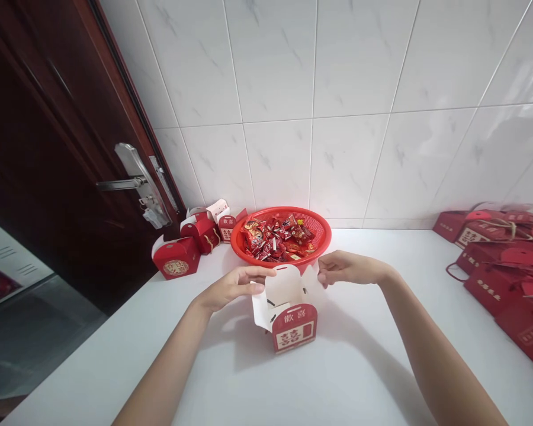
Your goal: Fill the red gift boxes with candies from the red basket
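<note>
Two bare hands are at an open box (294,332), which stands upright on the white worktop (346,378), near the middle, its red front printed with gold and white characters. The left hand (231,288) reaches in from the left, its thumb and fingers at the top of the white left flap (262,307) and beside the far panel; whether its grip is clamped there, I cannot tell. The right hand (353,267) has its grip closed on the white right flap (311,285), pinching the outer edge between thumb and fingers.

Just beyond the box is a round red basket (326,234) holding red-wrapped sweets (279,241). To the left of the basket are several red boxes (176,259), one tied with cord (212,241). More red cartons (488,287) are piled along the right side. A white tiled wall (355,59) rises at the far edge, and a dark red door (66,112) with a metal handle (124,184) is at the far left.
</note>
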A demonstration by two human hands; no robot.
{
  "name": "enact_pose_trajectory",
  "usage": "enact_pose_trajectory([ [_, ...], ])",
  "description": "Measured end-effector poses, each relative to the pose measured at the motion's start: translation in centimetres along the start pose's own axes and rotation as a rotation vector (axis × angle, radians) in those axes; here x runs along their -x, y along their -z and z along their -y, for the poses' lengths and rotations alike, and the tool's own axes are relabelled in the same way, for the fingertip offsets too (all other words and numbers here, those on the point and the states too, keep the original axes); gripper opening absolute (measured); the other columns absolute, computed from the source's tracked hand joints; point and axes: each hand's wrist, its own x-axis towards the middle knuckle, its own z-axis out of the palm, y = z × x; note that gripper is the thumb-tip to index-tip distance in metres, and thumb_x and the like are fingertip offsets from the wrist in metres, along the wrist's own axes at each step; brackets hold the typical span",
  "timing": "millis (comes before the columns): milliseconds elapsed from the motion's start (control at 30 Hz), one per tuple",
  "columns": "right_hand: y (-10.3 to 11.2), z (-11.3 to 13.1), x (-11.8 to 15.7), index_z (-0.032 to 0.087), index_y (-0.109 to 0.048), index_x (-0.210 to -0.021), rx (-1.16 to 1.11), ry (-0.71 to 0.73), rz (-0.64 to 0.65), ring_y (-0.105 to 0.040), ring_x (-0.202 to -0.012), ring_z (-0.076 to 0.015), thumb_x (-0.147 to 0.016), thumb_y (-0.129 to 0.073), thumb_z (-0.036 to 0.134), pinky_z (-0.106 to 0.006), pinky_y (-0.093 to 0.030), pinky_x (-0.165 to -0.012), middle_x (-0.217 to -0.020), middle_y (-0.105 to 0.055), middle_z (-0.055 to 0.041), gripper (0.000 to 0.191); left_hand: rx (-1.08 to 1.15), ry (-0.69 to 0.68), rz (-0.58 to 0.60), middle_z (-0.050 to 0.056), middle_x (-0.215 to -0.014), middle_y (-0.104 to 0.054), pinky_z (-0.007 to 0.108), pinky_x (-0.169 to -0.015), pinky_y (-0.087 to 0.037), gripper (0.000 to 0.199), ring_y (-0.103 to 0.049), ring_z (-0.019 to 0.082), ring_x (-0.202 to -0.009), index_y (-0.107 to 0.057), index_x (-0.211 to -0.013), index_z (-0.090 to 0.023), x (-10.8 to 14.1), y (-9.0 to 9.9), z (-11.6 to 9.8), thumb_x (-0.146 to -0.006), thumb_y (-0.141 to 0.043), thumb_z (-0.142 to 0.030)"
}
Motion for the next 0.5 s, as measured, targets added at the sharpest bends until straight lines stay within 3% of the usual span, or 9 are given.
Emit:
enact_pose_trajectory([
  [100,0.5,0.3,0.3,0.018,-0.062,-0.083,-0.01,0.03,-0.074,-0.066,-0.086,-0.0182,-0.084,-0.066,0.052,-0.034,-0.053,-0.08,-0.089,-0.067,-0.0038,0.034,-0.063,-0.005,-0.006,0.008,-0.123,-0.071,0.037,-0.096,-0.049,0.044,-0.062,0.027,-0.113,-0.073,-0.118,-0.023,0.1,-0.3,-0.3,-0.08,-0.074,-0.045],
  [267,0.9,-0.4,-0.1,0.017,-0.063,-0.079,-0.067,0.108,-0.4,-0.066,-0.077,-0.0181,-0.081,-0.067,0.061,-0.034,-0.053,-0.078,-0.08,-0.07,-0.0053,0.044,-0.022,-0.071,-0.02,0.008,-0.129,-0.069,0.04,-0.101,-0.048,0.034,-0.061,0.028,-0.12,-0.076,-0.111,-0.023,-0.1,-0.4,-0.8,-0.083,-0.073,-0.043],
  [367,1.0,-2.7,-0.9,0.019,-0.058,-0.068,-0.132,0.109,-0.589,-0.06,-0.064,-0.0158,-0.076,-0.068,0.067,-0.032,-0.05,-0.068,-0.068,-0.066,-0.0037,0.05,-0.003,-0.131,-0.069,0.01,-0.126,-0.071,0.039,-0.099,-0.05,0.034,-0.064,0.028,-0.116,-0.077,-0.11,-0.023,-0.2,0.0,-1.1,-0.083,-0.074,-0.043],
  [500,0.4,-7.4,-2.4,0.022,-0.048,-0.054,-0.193,0.021,-0.954,-0.045,-0.049,-0.0129,-0.072,-0.062,0.074,-0.03,-0.041,-0.055,-0.053,-0.054,-0.0011,0.057,-0.046,-0.195,-0.206,0.01,-0.114,-0.075,0.038,-0.095,-0.052,0.032,-0.069,0.026,-0.103,-0.078,-0.105,-0.021,-0.5,1.2,-2.4,-0.082,-0.074,-0.043],
])
